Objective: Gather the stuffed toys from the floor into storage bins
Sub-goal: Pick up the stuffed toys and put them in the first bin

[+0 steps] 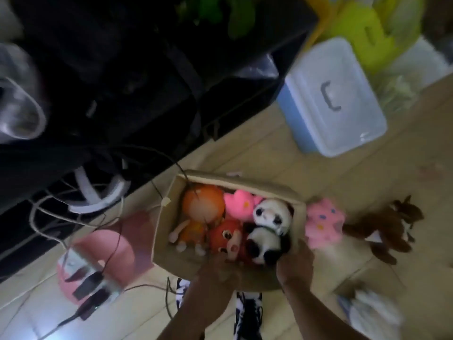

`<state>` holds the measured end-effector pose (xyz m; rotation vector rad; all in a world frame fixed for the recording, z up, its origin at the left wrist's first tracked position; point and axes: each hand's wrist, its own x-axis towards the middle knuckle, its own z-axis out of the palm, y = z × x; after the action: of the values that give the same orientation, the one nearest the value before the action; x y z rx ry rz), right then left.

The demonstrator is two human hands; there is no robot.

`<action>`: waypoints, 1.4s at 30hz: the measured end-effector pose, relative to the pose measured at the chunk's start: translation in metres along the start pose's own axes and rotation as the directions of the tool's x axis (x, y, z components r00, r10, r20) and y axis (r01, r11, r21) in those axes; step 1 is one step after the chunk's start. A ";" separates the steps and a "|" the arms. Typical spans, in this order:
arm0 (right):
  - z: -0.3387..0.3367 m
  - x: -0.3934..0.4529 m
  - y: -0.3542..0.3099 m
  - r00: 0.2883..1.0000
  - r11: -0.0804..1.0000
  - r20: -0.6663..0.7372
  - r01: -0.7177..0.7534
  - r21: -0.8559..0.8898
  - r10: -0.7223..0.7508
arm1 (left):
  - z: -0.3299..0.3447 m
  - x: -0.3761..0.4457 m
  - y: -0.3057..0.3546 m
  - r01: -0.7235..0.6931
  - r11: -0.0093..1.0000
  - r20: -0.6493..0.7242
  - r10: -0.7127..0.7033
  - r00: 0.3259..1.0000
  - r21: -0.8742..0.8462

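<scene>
A beige fabric bin sits on the floor in the middle, holding an orange toy, a pink toy, a red toy and two panda toys. My left hand grips the bin's near rim. My right hand grips the near right corner of the bin. Right of the bin, a pink spotted toy and a brown toy lie on the floor. The picture is blurred.
A blue box with a clear lid stands at the back right, with yellow-green plastic items behind it. Dark furniture and cables fill the left. A pink object with a power strip lies left of the bin. White cloth lies lower right.
</scene>
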<state>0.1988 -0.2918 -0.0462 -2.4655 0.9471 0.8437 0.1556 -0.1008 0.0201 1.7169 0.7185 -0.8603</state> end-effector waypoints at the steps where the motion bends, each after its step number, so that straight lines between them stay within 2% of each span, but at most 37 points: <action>1: 0.009 0.003 -0.006 0.993 0.994 -0.054 0.102 -0.051 -0.104 | 0.007 0.012 -0.004 -0.005 1.000 0.037 0.005 0.999 -0.009; 2: 0.014 0.005 -0.010 0.974 0.974 -0.096 0.195 -0.114 -0.206 | 0.013 0.021 -0.006 -0.006 1.000 0.079 0.007 0.997 -0.013; 5: 0.043 0.002 -0.009 0.863 0.801 0.148 0.504 -0.324 -0.483 | 0.031 0.050 -0.005 -0.041 0.999 0.236 0.044 0.971 -0.018; 7: 0.067 0.017 -0.003 0.868 0.805 0.297 0.487 -0.340 -0.399 | 0.040 0.072 -0.007 -0.087 0.996 0.261 0.075 0.963 0.034; 10: 0.106 0.049 0.008 0.854 0.755 0.303 0.516 -0.405 -0.422 | 0.052 0.106 -0.011 -0.047 0.999 0.299 0.039 0.954 0.019; 12: 0.117 0.072 0.017 0.844 0.714 0.372 0.528 -0.459 -0.386 | 0.057 0.123 -0.011 -0.092 0.987 0.287 0.050 0.957 0.133; 14: 0.111 0.094 0.021 0.851 0.667 0.334 0.524 -0.529 -0.405 | 0.064 0.132 -0.018 -0.087 0.976 0.303 0.023 0.953 0.199; 16: 0.098 0.109 0.026 0.819 0.599 0.442 0.570 -0.562 -0.365 | 0.070 0.130 -0.021 -0.063 0.971 0.314 -0.013 0.949 0.231; 18: 0.081 0.116 0.027 0.761 0.616 0.584 0.610 -0.498 -0.282 | 0.080 0.122 -0.013 -0.035 0.977 0.258 -0.021 0.966 0.209; 19: 0.066 0.110 0.023 0.734 0.630 0.612 0.631 -0.452 -0.296 | 0.087 0.117 -0.004 -0.056 0.978 0.233 0.008 0.972 0.200; 21: 0.040 0.097 0.024 0.682 0.681 0.541 0.689 -0.248 -0.492 | 0.107 0.110 0.018 -0.161 0.972 0.172 0.131 0.976 0.172; 23: 0.012 0.084 0.039 0.627 0.639 0.238 0.769 -0.036 -0.742 | 0.130 0.108 0.046 -0.317 0.929 0.045 0.314 0.948 0.193; 24: -0.001 0.081 0.053 0.598 0.599 0.036 0.800 0.036 -0.801 | 0.143 0.107 0.060 -0.390 0.892 -0.003 0.402 0.916 0.229; 25: -0.012 0.082 0.069 0.595 0.584 -0.122 0.803 0.117 -0.794 | 0.157 0.107 0.073 -0.453 0.850 -0.018 0.475 0.880 0.268; 26: -0.021 0.086 0.084 0.634 0.601 -0.255 0.773 0.203 -0.730 | 0.174 0.110 0.084 -0.508 0.811 0.002 0.531 0.848 0.291; 27: -0.025 0.094 0.100 0.724 0.645 -0.348 0.689 0.329 -0.596 | 0.191 0.114 0.093 -0.547 0.783 0.048 0.560 0.827 0.295; 28: -0.027 0.105 0.114 0.838 0.687 -0.372 0.542 0.484 -0.399 | 0.208 0.120 0.100 -0.591 0.749 0.103 0.591 0.800 0.299; 29: -0.026 0.121 0.127 0.932 0.690 -0.309 0.349 0.634 -0.187 | 0.226 0.129 0.105 -0.625 0.719 0.164 0.607 0.778 0.304; 30: -0.023 0.142 0.138 0.980 0.667 -0.198 0.154 0.729 -0.010 | 0.244 0.141 0.108 -0.643 0.702 0.223 0.603 0.766 0.306; 32: -0.008 0.185 0.161 0.982 0.670 0.046 -0.158 0.726 0.182 | 0.280 0.176 0.105 -0.588 0.747 0.277 0.521 0.807 0.309; 33: -0.001 0.206 0.171 0.971 0.674 0.117 -0.229 0.702 0.208 | 0.296 0.199 0.104 -0.518 0.796 0.277 0.446 0.851 0.313; 35: 0.015 0.243 0.182 0.973 0.645 0.128 -0.222 0.731 0.190 | 0.321 0.248 0.102 -0.328 0.882 0.204 0.272 0.940 0.338; 36: 0.022 0.260 0.183 0.982 0.647 0.082 -0.173 0.743 0.168 | 0.329 0.268 0.098 -0.233 0.905 0.144 0.193 0.971 0.356; 38: 0.036 0.290 0.180 0.995 0.731 -0.050 -0.031 0.681 0.089 | 0.340 0.302 0.087 -0.122 0.908 0.031 0.119 0.992 0.400; 39: 0.043 0.304 0.179 0.997 0.774 -0.072 0.017 0.633 0.037 | 0.344 0.313 0.079 -0.093 0.918 0.008 0.098 0.995 0.385; 42: 0.055 0.328 0.174 1.000 0.816 0.016 -0.018 0.578 0.011 | 0.355 0.326 0.067 0.043 0.981 0.035 -0.050 0.998 0.187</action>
<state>0.2513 -0.5426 -0.3201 -1.9204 1.0341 0.4719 0.3211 -0.4413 -0.2859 1.8488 0.6706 -1.0184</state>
